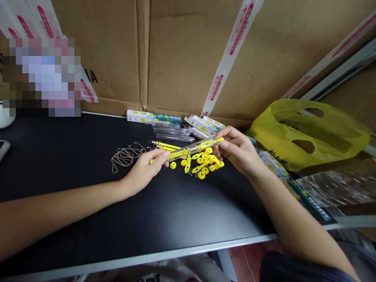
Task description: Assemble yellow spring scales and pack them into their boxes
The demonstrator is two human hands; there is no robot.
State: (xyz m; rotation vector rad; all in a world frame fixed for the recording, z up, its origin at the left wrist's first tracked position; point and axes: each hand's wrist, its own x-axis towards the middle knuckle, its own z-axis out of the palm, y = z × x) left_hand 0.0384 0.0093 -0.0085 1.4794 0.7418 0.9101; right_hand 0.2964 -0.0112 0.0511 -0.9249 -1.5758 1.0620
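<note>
Clear tube held between two hands above the tabletop

At the far left, a white object (5,116) sits at the margin of the view, and the black tabletop (164,219) stretches from it toward the front edge. Bent metal hooks (126,157) lie in a tangle just beyond the left wrist. The left hand (154,162) has a narrow grip, thumb and fingers pinching the left end of the clear tube (194,149), which has yellow parts inside. Yellow rods (166,146) lie just behind it; loose transparent tubes (174,135) and a printed carton (154,117) fill the strip before the cardboard (176,58) at the back edge. The tube slants up to the right, over a scatter of small yellow pieces (212,159) and springs (190,172). The right hand (236,150) also has a narrow grip, thumb and fingers closed on the tube's yellow tip, with stacked boxes (202,126) near behind. On the right, a long box (296,188) and a yellow bag (337,150) crowd that forearm; the widest open room is between the forearms, down to the pale front edge.
</note>
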